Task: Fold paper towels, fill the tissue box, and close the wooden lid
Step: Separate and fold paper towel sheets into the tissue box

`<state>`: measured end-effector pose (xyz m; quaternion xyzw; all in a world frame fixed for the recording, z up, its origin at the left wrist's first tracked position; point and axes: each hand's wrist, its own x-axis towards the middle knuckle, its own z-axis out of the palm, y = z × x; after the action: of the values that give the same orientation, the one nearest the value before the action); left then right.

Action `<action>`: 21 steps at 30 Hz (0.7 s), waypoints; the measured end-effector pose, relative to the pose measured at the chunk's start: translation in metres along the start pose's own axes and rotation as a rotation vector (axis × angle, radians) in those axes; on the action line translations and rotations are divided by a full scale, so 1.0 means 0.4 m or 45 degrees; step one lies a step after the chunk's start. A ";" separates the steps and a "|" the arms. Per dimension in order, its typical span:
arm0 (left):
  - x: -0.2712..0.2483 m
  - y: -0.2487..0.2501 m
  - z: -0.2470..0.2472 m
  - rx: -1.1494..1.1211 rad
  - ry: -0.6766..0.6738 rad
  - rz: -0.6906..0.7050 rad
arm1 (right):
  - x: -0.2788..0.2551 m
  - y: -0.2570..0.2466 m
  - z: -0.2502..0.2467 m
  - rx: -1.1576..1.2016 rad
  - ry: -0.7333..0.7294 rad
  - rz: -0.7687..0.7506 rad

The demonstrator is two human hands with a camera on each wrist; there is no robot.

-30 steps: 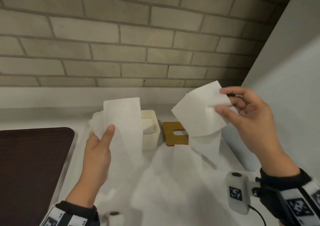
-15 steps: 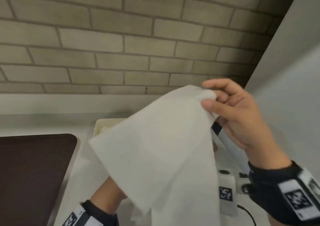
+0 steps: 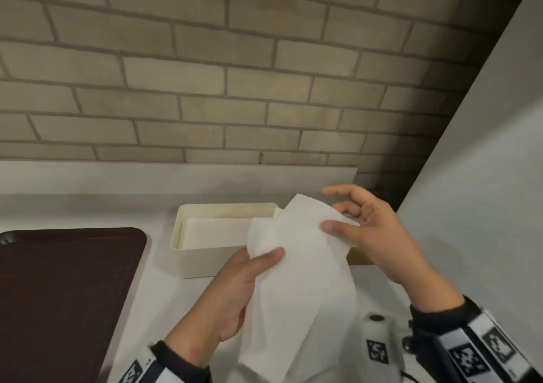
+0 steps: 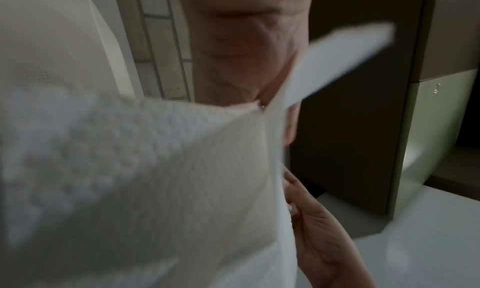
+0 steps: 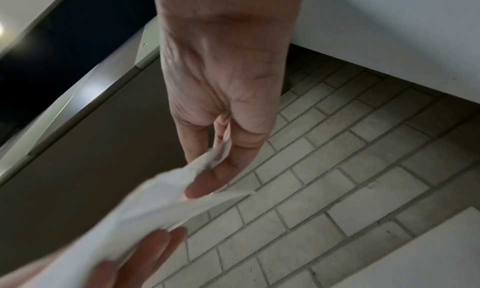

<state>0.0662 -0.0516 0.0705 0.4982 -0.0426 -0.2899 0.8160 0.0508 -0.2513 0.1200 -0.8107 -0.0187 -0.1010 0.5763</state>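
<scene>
Paper towel [image 3: 299, 288] is hanging lengthwise toward the frame's lower centre, left hand [image 3: 235, 291] and right hand [image 3: 373, 235] pinching its top corners.

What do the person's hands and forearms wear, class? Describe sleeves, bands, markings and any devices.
Both hands are bare. The left hand and right hand emerge from black sleeves with white wristbands printed with black square markers. A white camera unit, marker-tagged with a thin black cable, sits by the right wrist.
</scene>
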 end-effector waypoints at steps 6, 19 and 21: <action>0.023 -0.013 -0.027 -0.080 0.116 0.122 | -0.071 0.066 0.018 0.088 -0.054 0.275; 0.045 -0.066 -0.026 -0.206 0.276 0.066 | -0.095 -0.084 -0.095 0.152 0.347 -0.033; 0.049 -0.076 -0.017 -0.225 0.284 0.018 | -0.088 -0.132 -0.086 0.465 0.273 -0.212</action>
<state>0.0718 -0.0666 0.0372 0.4531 0.0706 -0.2296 0.8585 0.0036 -0.2629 0.1735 -0.6731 -0.0422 -0.2290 0.7020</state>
